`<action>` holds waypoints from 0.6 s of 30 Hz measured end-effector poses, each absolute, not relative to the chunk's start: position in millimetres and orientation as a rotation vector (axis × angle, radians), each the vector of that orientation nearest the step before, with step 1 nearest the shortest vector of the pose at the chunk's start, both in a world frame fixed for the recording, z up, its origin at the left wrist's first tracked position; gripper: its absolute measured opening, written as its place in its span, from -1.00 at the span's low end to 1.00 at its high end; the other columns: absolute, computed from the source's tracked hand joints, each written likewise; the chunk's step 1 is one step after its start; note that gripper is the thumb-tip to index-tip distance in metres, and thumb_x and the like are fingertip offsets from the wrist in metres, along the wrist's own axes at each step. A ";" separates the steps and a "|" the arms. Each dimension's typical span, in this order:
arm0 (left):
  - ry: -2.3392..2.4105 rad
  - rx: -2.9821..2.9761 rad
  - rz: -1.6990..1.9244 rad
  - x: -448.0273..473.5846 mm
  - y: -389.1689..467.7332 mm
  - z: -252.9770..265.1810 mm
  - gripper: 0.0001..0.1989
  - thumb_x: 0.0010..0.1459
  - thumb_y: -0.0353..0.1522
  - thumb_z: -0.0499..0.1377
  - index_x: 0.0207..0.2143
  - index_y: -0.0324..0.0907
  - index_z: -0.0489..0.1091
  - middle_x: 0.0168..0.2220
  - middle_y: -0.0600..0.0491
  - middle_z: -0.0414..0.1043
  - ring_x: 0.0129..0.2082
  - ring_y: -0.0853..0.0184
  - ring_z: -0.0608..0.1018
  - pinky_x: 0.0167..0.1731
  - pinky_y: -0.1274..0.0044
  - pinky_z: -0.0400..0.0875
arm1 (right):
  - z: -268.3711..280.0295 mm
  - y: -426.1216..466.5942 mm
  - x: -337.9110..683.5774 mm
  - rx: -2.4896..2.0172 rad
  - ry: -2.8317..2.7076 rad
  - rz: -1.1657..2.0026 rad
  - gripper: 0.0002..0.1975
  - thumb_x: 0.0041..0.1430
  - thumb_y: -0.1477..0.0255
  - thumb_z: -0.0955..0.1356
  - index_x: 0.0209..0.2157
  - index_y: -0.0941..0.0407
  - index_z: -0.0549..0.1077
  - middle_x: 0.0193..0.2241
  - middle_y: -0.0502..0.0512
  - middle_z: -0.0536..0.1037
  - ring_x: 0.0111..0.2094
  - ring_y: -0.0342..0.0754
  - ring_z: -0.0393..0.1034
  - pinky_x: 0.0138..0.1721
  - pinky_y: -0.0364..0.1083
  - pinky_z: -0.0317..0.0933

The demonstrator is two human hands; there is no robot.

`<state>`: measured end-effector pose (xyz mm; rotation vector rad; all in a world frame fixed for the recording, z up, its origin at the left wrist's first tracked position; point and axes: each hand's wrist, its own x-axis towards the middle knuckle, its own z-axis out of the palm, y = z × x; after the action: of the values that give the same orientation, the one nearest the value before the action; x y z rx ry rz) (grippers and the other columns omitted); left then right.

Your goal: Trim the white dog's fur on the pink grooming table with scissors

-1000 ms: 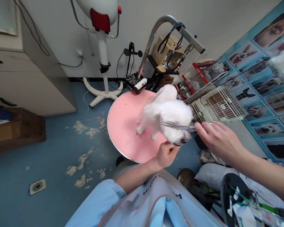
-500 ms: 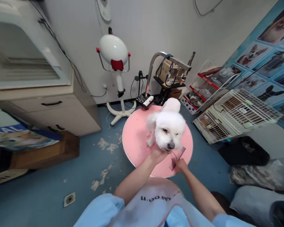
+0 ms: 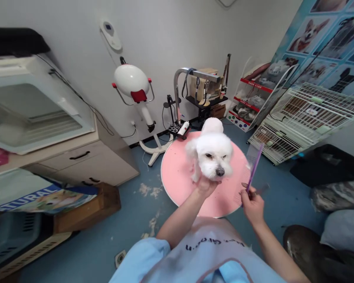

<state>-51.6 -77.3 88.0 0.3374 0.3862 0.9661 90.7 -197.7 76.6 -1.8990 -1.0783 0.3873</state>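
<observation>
White dog (image 3: 214, 155) sits or stands on a round pink table (image 3: 175, 165) with a pale rim, its face towards the camera. The table stands on a blue floor (image 3: 129, 232) strewn with clumps of pale hair (image 3: 144, 190). Behind it, a white dryer (image 3: 131, 80) on a stand faces the room near a grey wall; a cabinet (image 3: 73, 157) is on the left, and on the right a wire cage (image 3: 306, 114) stands below dog photographs (image 3: 308, 35).

The left hand (image 3: 206, 186) is cupped beneath the dog's chin; its fingers are mostly hidden, so I cannot tell how firmly they close. The right hand (image 3: 253, 202) pinches a purple comb (image 3: 255, 167) between thumb and fingers, while something blurred juts out beside it.

Half a second ago the comb was low, near the chin; now it is raised to the right, well apart from the dog. The left hand remains at the chin.
</observation>
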 end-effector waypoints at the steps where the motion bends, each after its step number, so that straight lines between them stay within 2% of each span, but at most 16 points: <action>1: 0.366 0.328 0.990 -48.4 -77.9 87.5 -0.28 -0.44 -0.11 0.55 -0.18 -0.15 0.44 -0.28 0.02 0.50 -0.38 0.32 0.48 -0.55 0.57 0.32 | 94.9 -210.4 83.4 -1.761 -1.237 0.283 -0.67 0.24 0.19 0.26 -0.25 0.14 0.53 -0.59 0.01 0.46 -0.57 -0.07 0.34 -0.47 -0.12 0.23; 3: 0.316 0.329 1.018 -42.1 -78.2 87.0 -0.28 -0.44 -0.15 0.55 -0.15 -0.17 0.47 -0.24 0.00 0.51 -0.33 0.30 0.50 -0.51 0.57 0.36 | 125.7 -228.2 62.6 -1.607 -1.579 0.180 -0.78 0.24 0.34 0.29 -0.42 0.10 0.51 -0.65 -0.03 0.39 -0.58 -0.12 0.29 -0.47 -0.15 0.16; 6: 0.276 0.343 0.981 -36.2 -77.4 84.9 -0.36 -0.36 -0.19 0.54 -0.18 -0.20 0.48 -0.33 0.03 0.50 -0.40 0.34 0.49 -0.53 0.57 0.35 | 144.7 -233.2 23.2 -1.636 -1.827 0.037 -0.80 0.20 0.54 0.25 -0.34 0.12 0.53 -0.64 -0.02 0.44 -0.59 -0.12 0.27 -0.44 -0.14 0.12; 8: 0.274 0.305 0.930 -36.3 -77.3 82.4 -0.45 -0.29 -0.25 0.53 -0.21 -0.19 0.48 -0.36 0.07 0.50 -0.43 0.39 0.47 -0.53 0.59 0.34 | 142.0 -228.5 1.8 -1.648 -1.955 0.084 -0.75 0.09 0.62 0.25 -0.29 0.13 0.52 -0.61 -0.01 0.50 -0.57 -0.11 0.29 -0.42 -0.12 0.11; 11: 0.276 0.224 0.890 -41.7 -78.0 79.1 -0.62 -0.09 -0.25 0.45 -0.22 -0.15 0.47 -0.23 0.05 0.54 -0.31 0.35 0.52 -0.41 0.57 0.41 | 137.5 -220.6 -2.4 -1.454 -2.147 0.267 -0.73 -0.04 0.64 0.26 -0.33 0.10 0.50 -0.58 -0.04 0.51 -0.54 -0.12 0.31 -0.36 -0.12 0.11; 13: 0.271 0.198 0.898 -47.3 -78.2 77.1 -0.64 0.00 -0.20 0.39 -0.18 -0.13 0.47 -0.12 0.02 0.54 -0.23 0.29 0.53 -0.39 0.53 0.43 | 143.7 -215.8 20.1 -1.339 -2.168 0.146 -0.73 0.04 0.63 0.25 -0.30 0.10 0.51 -0.58 -0.04 0.46 -0.51 -0.12 0.29 -0.27 -0.10 0.14; 15: 0.278 0.179 0.916 -53.2 -77.7 75.0 -0.59 -0.06 -0.20 0.42 -0.16 -0.12 0.48 -0.14 0.02 0.54 -0.26 0.29 0.52 -0.41 0.54 0.43 | 156.5 -209.7 58.4 -1.318 -2.134 -0.131 -0.74 0.18 0.60 0.25 -0.23 0.09 0.54 -0.58 -0.04 0.42 -0.49 -0.13 0.27 -0.15 -0.06 0.15; 18: 0.301 0.171 0.929 -61.6 -76.7 73.6 -0.52 -0.28 -0.27 0.52 -0.26 -0.17 0.50 -0.25 0.05 0.54 -0.33 0.33 0.50 -0.40 0.53 0.45 | 175.1 -195.2 118.5 -1.347 -2.086 -0.458 -0.83 0.24 0.52 0.33 -0.23 0.05 0.56 -0.55 -0.06 0.44 -0.47 -0.16 0.29 0.01 0.00 0.10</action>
<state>-61.6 -76.7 73.6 0.1712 0.3007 0.9293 118.5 -195.2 175.1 -1.3472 -2.0856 -0.4580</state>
